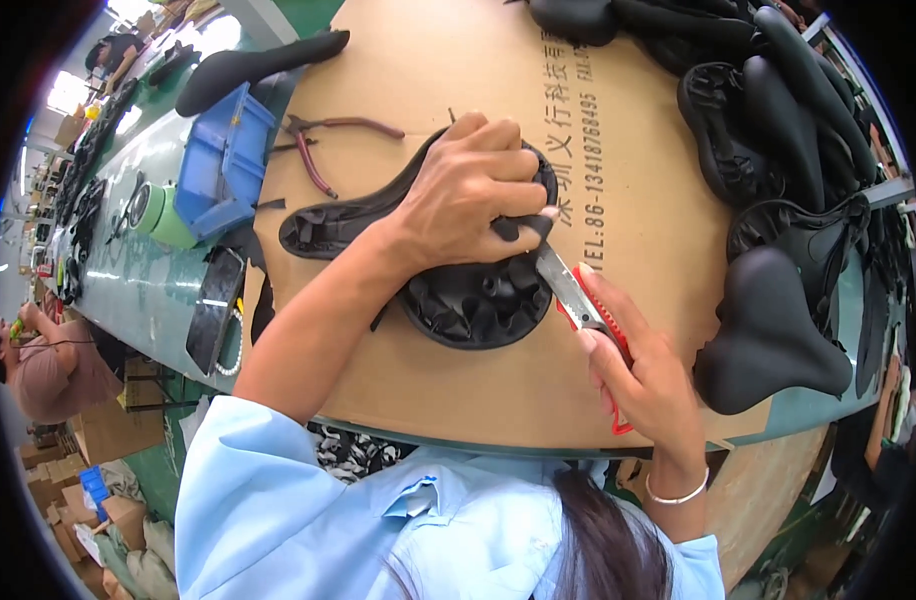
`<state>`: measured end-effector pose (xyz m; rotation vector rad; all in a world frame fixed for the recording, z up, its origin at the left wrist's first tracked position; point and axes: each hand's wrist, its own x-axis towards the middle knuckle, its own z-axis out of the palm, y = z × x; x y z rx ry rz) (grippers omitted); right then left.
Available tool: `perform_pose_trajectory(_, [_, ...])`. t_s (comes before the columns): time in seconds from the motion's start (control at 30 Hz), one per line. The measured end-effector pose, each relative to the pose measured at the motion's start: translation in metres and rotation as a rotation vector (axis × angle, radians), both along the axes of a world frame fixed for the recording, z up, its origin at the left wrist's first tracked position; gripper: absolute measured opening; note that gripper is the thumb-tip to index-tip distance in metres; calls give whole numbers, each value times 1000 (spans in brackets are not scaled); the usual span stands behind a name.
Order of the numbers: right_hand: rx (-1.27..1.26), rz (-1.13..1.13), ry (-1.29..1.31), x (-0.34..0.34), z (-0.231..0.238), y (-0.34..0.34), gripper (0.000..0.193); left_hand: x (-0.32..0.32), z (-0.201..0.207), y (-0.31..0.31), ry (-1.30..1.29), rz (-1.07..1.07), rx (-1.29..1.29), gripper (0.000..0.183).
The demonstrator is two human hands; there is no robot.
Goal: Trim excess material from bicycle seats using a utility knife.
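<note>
The upturned bicycle saddle [478, 290] has a leather-like black cover gathered into rough, faintly shiny folds — the wide saddle [773, 340] at right is smooth and matt. The scissors [570, 287] pair bright metal with red plastic-looking handles; beneath lies matt brown cardboard [458, 400], beside a smooth blue plastic bin [216, 160].

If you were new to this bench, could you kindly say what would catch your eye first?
Probably the red-handled scissors in the right hand, blades pointing at an upturned black saddle at the centre, which the left hand grips. Next might come the heap of black saddles at the upper right, then the blue bin at the upper left.
</note>
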<state>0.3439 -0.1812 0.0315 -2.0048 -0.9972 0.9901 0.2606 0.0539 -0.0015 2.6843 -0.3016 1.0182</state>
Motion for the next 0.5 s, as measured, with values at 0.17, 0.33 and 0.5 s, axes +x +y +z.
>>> perform_pose_trajectory(0.17, [184, -122, -73, -44, -17, -32, 52, 8, 2, 9, -154, 154, -175, 15])
perform_pose_trajectory(0.33, [151, -196, -114, -67, -13, -41, 53, 13, -6, 14, -211, 448, -813, 13])
perform_pose_trajectory(0.5, [35, -23, -665, 7, 1, -25, 51, -36, 18, 13, 304, 420, -1439, 33])
